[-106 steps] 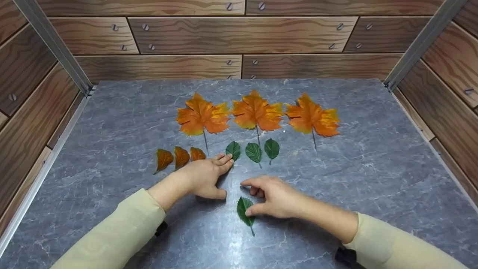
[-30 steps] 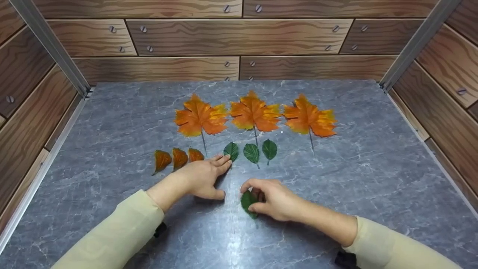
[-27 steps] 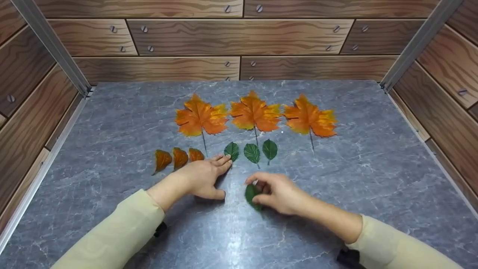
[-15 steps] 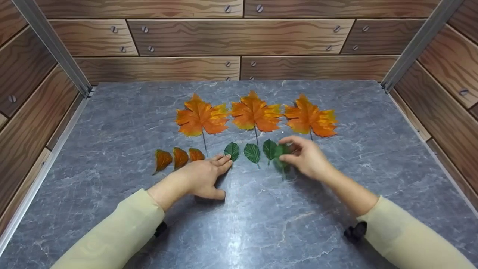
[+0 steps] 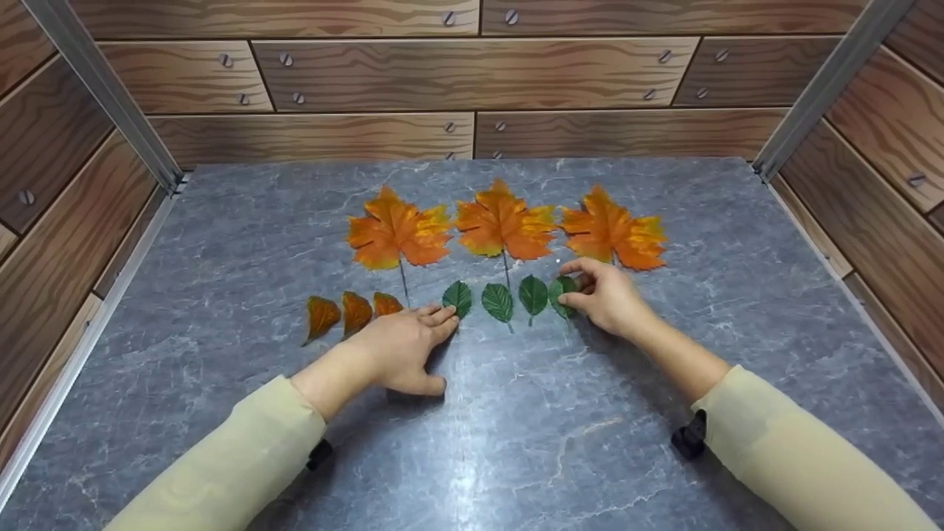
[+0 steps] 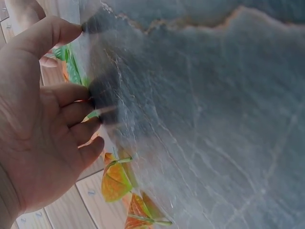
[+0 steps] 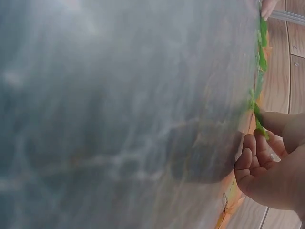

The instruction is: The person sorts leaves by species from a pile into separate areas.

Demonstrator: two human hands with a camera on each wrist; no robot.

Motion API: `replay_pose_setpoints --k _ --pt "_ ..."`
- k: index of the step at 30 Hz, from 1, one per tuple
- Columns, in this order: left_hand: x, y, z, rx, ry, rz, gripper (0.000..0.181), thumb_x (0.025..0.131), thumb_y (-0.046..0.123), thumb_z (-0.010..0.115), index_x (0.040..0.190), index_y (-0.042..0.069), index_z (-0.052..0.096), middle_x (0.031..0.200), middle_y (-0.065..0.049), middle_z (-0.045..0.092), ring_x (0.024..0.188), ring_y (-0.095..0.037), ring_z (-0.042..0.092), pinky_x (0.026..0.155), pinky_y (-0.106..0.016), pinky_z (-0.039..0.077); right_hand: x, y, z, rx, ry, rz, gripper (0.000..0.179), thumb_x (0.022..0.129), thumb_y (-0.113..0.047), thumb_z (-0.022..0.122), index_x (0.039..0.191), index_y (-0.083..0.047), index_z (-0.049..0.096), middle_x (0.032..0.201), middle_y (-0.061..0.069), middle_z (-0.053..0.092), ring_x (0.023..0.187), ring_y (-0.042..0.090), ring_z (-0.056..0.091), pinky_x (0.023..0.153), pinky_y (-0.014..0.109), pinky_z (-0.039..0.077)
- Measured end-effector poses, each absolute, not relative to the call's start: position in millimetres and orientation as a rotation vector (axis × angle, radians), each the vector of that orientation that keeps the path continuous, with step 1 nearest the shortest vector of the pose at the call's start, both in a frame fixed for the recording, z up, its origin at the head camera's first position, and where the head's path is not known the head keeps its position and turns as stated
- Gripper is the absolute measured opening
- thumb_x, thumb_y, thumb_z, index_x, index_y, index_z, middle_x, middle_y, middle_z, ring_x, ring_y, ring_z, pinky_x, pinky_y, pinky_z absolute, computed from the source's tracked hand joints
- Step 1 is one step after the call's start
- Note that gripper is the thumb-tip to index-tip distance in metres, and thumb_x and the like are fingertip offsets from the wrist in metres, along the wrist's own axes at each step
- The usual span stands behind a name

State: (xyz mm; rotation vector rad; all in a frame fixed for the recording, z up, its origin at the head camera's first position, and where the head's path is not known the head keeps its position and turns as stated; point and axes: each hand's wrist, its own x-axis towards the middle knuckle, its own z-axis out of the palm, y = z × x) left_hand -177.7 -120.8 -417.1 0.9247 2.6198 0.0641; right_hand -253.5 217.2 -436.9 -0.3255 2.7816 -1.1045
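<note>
My right hand (image 5: 608, 299) pinches a green leaf (image 5: 560, 296) between thumb and fingers, at the right end of a row of green leaves. In the right wrist view that leaf (image 7: 259, 119) shows edge-on by the thumb. Beside it lie another green leaf (image 5: 532, 295) and a ribbed green leaf (image 5: 497, 302). My left hand (image 5: 402, 350) rests palm down on the table with its fingers extended. Its fingertips touch the lower edge of the leftmost green leaf (image 5: 457, 296). Three curled brown-orange leaves (image 5: 357, 313) lie left of that hand, which partly covers the nearest.
Three orange maple leaves (image 5: 505, 221) with long stems form a row behind the green ones. The grey marbled tabletop (image 5: 516, 457) extends toward the front. Wood-patterned walls (image 5: 472, 74) enclose the back and both sides.
My right hand took the single green leaf from the front middle of the table and carried it back and right, to the end of the green row. The left hand stayed in place.
</note>
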Motion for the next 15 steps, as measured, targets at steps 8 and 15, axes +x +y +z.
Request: replay_pose_setpoints --k 8,15 --pt "-175 -126 -417 0.986 2.693 0.047 0.096 0.096 0.058 0.067 0.167 0.006 0.031 0.173 -0.016 0.025 0.159 -0.032 0.025 0.128 -0.052 0.021 -250 224 -434 -0.374 2.917 -1.028 0.045 0.097 -0.016 0.080 0.137 -0.003 0.067 0.125 0.024 0.066 0.114 0.041 0.066 0.097 0.056 0.054" --pt "-159 -138 -415 0.945 2.950 0.177 0.094 0.098 0.063 0.059 0.164 0.001 0.035 0.169 -0.023 0.030 0.157 -0.041 0.027 0.127 -0.057 0.019 -231 238 -430 -0.508 3.068 -0.882 0.060 0.097 -0.033 0.080 0.146 -0.003 0.061 0.143 0.026 0.059 0.132 0.049 0.055 0.110 0.067 0.041"
